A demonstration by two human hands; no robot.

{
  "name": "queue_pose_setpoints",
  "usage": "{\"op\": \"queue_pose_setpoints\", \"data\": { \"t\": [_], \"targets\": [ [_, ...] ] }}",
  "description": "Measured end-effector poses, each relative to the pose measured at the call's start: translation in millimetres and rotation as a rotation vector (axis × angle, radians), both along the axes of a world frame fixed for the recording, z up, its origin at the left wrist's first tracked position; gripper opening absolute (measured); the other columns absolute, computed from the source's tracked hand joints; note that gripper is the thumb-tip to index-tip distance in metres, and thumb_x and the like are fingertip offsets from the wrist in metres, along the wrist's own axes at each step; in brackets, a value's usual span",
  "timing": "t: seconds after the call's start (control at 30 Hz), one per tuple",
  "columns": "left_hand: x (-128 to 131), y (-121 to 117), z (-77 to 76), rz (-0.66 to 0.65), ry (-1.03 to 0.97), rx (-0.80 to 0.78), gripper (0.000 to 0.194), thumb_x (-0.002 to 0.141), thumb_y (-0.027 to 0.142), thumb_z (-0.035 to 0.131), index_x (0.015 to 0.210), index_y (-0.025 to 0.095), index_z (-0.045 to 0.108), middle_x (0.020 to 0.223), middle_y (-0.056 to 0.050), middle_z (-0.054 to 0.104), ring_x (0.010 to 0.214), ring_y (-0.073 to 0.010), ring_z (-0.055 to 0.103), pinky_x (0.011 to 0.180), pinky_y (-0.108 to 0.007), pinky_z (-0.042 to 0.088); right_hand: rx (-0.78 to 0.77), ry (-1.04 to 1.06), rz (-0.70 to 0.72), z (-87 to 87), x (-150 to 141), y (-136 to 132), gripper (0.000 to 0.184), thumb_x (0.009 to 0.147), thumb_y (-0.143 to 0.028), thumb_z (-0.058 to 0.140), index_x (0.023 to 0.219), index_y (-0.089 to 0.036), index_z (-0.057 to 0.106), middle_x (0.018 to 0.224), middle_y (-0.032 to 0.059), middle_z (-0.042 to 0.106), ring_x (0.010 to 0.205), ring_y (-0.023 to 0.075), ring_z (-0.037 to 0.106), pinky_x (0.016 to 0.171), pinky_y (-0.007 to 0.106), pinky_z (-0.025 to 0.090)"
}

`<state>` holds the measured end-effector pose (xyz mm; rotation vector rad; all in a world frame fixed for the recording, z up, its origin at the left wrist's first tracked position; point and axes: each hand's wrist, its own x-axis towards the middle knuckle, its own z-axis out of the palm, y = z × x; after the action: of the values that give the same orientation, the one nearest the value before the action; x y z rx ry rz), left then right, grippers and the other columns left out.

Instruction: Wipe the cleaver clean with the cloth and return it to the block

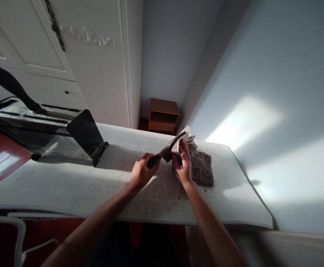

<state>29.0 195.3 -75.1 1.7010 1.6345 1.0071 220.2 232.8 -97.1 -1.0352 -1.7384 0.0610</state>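
To the right of the knife block (88, 135), well apart from it on the white table (81, 189), a knife (167, 152) is being held now by the left hand (142, 171): the fist is closed firmly round the black handle (153, 161), fingers curled together, with the blade pointed up and away from the block. Farther right of the block, a rough grey-brown cloth (203, 168) is clamped in the right hand (184, 165), a folded part pinched between thumb and fingers, so the grip is narrowed to the thickness of the folds. The fold is brought up against the blade, though whether both faces are wrapped cannot be told. The rest of the cloth is spread flat on the table, on the side away from the block, and dark crumbs (179, 198) are scattered just beside it. In the block itself another black handle (14, 85) is seen sticking up at a slant. Behind the block a white cupboard (106, 81) is seen, and beyond it, to the right, a small brown stand (164, 106).
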Motion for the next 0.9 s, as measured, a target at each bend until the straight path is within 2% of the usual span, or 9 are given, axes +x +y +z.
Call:
{"op": "queue_pose_setpoints", "data": {
  "t": [0.13,0.2,0.3,0.37,0.47,0.57,0.67,0.77,0.9],
  "targets": [
    [0.0,-0.3,1.7,0.030,-0.026,-0.004,0.027,0.081,0.045,0.062,0.095,0.022,0.059,0.082,-0.001,0.069,0.076,-0.0173,0.066,0.068,-0.023,0.045,-0.062,0.138,-0.080,-0.6,4.0,1.1,0.046,0.089,-0.027,0.056,0.134,-0.022,0.052,0.152,0.0095,0.037,0.142,0.0242,0.032,0.116,0.047,0.030],
    [0.4,-0.1,2.2,0.048,-0.040,-0.009,0.027,0.081,0.046,0.062,0.094,0.022,0.059,0.081,-0.001,0.069,0.077,-0.0173,0.066,0.069,-0.023,0.045,-0.130,0.237,-0.096,-1.4,6.0,1.4,0.046,0.087,-0.030,0.058,0.132,-0.021,0.055,0.147,0.0098,0.045,0.138,0.0246,0.039,0.114,0.045,0.032],
    [1.0,0.6,2.4,0.079,-0.080,-0.018,0.027,0.079,0.044,0.063,0.093,0.022,0.058,0.080,0.000,0.068,0.078,-0.0166,0.065,0.070,-0.022,0.046,-0.274,0.331,-0.113,-2.3,8.0,0.5,0.043,0.085,-0.034,0.061,0.126,-0.021,0.059,0.124,0.0090,0.063,0.117,0.0252,0.057,0.105,0.042,0.041],
    [1.0,1.4,2.1,0.092,-0.112,-0.022,0.027,0.079,0.044,0.063,0.092,0.022,0.058,0.080,0.001,0.068,0.077,-0.0158,0.064,0.070,-0.022,0.045,-0.327,0.342,-0.139,-2.0,9.0,-0.3,0.040,0.085,-0.037,0.060,0.122,-0.020,0.061,0.110,0.0078,0.068,0.103,0.0244,0.062,0.097,0.040,0.045],
    [-0.2,2.9,1.0,0.113,-0.143,-0.008,0.026,0.080,0.044,0.063,0.092,0.022,0.057,0.083,0.001,0.068,0.079,-0.0151,0.064,0.071,-0.021,0.045,-0.309,0.387,-0.257,1.0,11.6,-0.6,0.031,0.083,-0.042,0.060,0.104,-0.020,0.064,0.092,0.0064,0.067,0.089,0.0232,0.062,0.090,0.038,0.047],
    [-1.8,4.5,-0.5,0.150,-0.133,0.000,0.027,0.080,0.044,0.063,0.095,0.023,0.057,0.090,0.001,0.069,0.085,-0.0158,0.065,0.072,-0.022,0.044,-0.252,0.461,-0.446,5.5,16.1,-1.3,0.028,0.082,-0.049,0.059,0.082,-0.021,0.057,0.074,0.0033,0.058,0.078,0.0217,0.058,0.086,0.038,0.047],
    [-3.0,5.3,-1.5,0.186,-0.080,-0.009,0.029,0.081,0.046,0.062,0.098,0.024,0.055,0.097,0.000,0.070,0.089,-0.0179,0.065,0.074,-0.024,0.044,-0.185,0.503,-0.540,7.1,19.9,-5.5,0.029,0.085,-0.051,0.055,0.080,-0.023,0.051,0.074,0.0041,0.056,0.080,0.0222,0.057,0.089,0.040,0.047],
    [-3.0,5.1,-2.2,0.171,-0.038,-0.023,0.029,0.083,0.047,0.060,0.101,0.025,0.054,0.098,0.000,0.070,0.090,-0.0190,0.065,0.074,-0.025,0.043,-0.106,0.516,-0.503,3.2,19.5,-11.9,0.027,0.085,-0.048,0.058,0.087,-0.021,0.056,0.084,0.0086,0.062,0.084,0.0237,0.060,0.090,0.041,0.049],
    [-0.2,4.6,-3.4,0.110,0.004,-0.054,0.029,0.085,0.047,0.059,0.104,0.026,0.054,0.094,0.001,0.071,0.086,-0.0189,0.066,0.070,-0.025,0.043,-0.002,0.316,-0.192,-3.8,11.4,-16.8,0.018,0.084,-0.033,0.063,0.096,-0.020,0.065,0.098,0.0126,0.068,0.093,0.0263,0.064,0.089,0.042,0.052]
  ]
}}
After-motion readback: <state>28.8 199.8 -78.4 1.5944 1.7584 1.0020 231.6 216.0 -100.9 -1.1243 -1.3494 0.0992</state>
